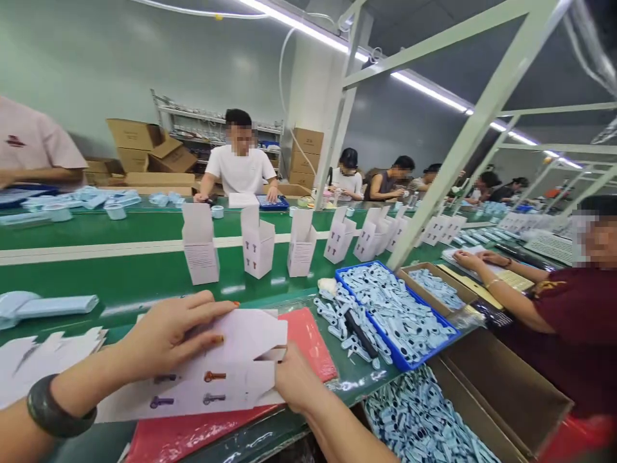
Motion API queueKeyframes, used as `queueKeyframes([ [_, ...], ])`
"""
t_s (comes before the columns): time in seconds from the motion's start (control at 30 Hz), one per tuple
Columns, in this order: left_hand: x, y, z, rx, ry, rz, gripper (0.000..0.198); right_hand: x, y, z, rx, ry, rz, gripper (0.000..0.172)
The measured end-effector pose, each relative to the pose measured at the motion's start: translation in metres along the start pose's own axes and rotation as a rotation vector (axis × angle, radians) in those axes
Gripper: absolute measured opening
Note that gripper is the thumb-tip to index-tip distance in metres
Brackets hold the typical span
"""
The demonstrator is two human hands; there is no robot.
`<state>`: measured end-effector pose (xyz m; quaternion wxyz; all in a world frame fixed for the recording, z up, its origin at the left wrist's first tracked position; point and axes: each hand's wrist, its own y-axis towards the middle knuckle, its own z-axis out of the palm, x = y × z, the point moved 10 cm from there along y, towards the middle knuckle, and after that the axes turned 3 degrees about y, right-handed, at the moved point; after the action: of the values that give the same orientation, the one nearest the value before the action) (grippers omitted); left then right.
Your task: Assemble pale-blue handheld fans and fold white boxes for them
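Fingers of the left hand (166, 334) are pressing flat on top of a white carton blank (216, 373), pinning it down rather than gripping it, while the right hand (292, 379) is pinching the blank's right edge, thumb tucked under a flap as if bending it along a crease. The blank is lying partly folded on a red mat (308, 341) at the near edge of the bench, printed side up, so the small coloured pictures are facing the person. A dark bracelet (58, 408) is sitting on the left wrist. More flat blanks (43, 360) are waiting just to the left. Beyond, finished white boxes (258, 244) are standing upright, flaps open, in a row on the green belt (120, 257). To the right, a blue tray (400, 312) of pale blue parts is sitting near the mat, with loose parts spilling between them and crowding that side. A co-worker's forearm (511, 296) is resting further right, well apart.
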<state>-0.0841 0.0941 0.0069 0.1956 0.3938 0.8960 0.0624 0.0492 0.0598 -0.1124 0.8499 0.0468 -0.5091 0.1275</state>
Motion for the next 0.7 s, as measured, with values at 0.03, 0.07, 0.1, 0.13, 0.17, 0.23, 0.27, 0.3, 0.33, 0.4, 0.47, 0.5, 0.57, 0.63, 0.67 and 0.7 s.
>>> queueKeyframes([
  [0.03,-0.015,0.006,0.015,0.078,-0.003,0.026,0.048,0.002,-0.001,-0.021,-0.075,0.005,0.002,0.036],
  [0.07,-0.029,0.009,0.029,0.147,-0.004,0.043,0.055,0.003,-0.002,-0.043,-0.154,0.015,0.010,0.037],
  [0.1,-0.041,0.011,0.041,0.197,-0.004,0.049,0.063,0.004,-0.004,-0.063,-0.219,0.027,0.023,0.040],
  [0.13,-0.048,0.013,0.050,0.221,-0.002,0.039,0.069,0.006,-0.005,-0.078,-0.257,0.045,0.037,0.042],
  [0.17,-0.052,0.015,0.055,0.220,-0.008,0.016,0.072,0.009,-0.007,-0.088,-0.271,0.064,0.046,0.045],
  [0.23,-0.048,0.021,0.055,0.154,-0.064,-0.056,0.072,0.025,-0.015,-0.098,-0.291,0.110,0.008,0.052],
  [0.27,-0.043,0.024,0.050,0.101,-0.115,-0.089,0.071,0.039,-0.022,-0.100,-0.319,0.129,-0.072,0.054],
  [0.3,-0.038,0.028,0.044,0.042,-0.177,-0.115,0.070,0.057,-0.031,-0.101,-0.365,0.125,-0.197,0.054],
  [0.33,-0.034,0.031,0.037,-0.015,-0.243,-0.131,0.070,0.079,-0.045,-0.100,-0.421,0.084,-0.358,0.052],
  [0.4,-0.030,0.035,0.025,-0.127,-0.354,-0.129,0.070,0.119,-0.081,-0.081,-0.496,-0.143,-0.712,0.046],
  [0.47,-0.033,0.036,0.019,-0.204,-0.421,-0.091,0.074,0.140,-0.107,-0.045,-0.470,-0.449,-0.968,0.043],
  [0.5,-0.036,0.036,0.018,-0.235,-0.439,-0.069,0.076,0.144,-0.114,-0.028,-0.437,-0.557,-1.044,0.042],
  [0.57,-0.041,0.035,0.018,-0.287,-0.434,-0.027,0.079,0.144,-0.120,-0.010,-0.383,-0.636,-1.132,0.040],
  [0.63,-0.047,0.033,0.018,-0.319,-0.361,0.017,0.080,0.143,-0.118,-0.006,-0.358,-0.622,-1.142,0.034],
  [0.67,-0.049,0.032,0.018,-0.330,-0.310,0.042,0.081,0.142,-0.116,-0.006,-0.353,-0.622,-1.134,0.032],
  [0.7,-0.052,0.030,0.019,-0.333,-0.262,0.067,0.082,0.141,-0.115,-0.006,-0.356,-0.628,-1.124,0.031],
])
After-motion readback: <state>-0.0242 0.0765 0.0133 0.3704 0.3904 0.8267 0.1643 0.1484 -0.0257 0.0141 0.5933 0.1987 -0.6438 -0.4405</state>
